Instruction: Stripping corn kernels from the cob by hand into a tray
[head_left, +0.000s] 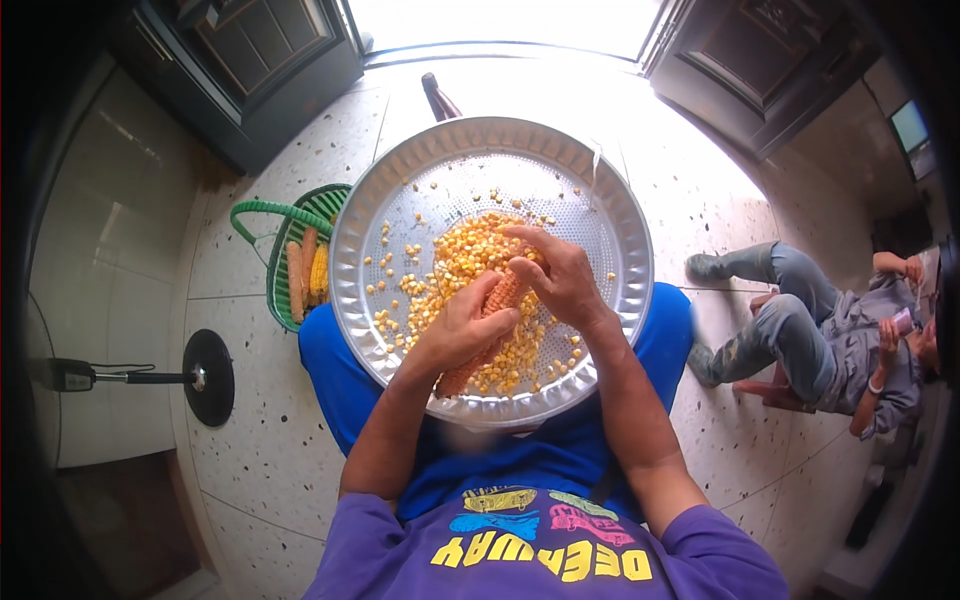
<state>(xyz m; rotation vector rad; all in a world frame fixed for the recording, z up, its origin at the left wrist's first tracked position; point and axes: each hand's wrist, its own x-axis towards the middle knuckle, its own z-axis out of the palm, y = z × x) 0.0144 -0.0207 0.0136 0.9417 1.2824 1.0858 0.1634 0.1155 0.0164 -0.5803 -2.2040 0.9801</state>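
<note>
Slanting across the pile is a mostly stripped corn cob (504, 297), reddish-orange, its lower end showing below my left hand. My left hand (466, 319) is wrapped around its middle, thumb and fingers on opposite sides. At the cob's upper end, my right hand (553, 274) has its thumb against the cob and its fingers curled over the kernels. Yellow corn kernels (480, 244) are heaped beneath both hands, with others scattered around. They lie in a round, perforated metal tray (555, 176) with a fluted rim, resting over my lap.
A green plastic basket (279, 289) with bare cobs and a yellow ear of corn (319, 270) stands left of the tray. A black round stand base (208, 377) is farther left. Beyond the tray is a brown bottle-like object (439, 97). Another person (810, 322) sits at right.
</note>
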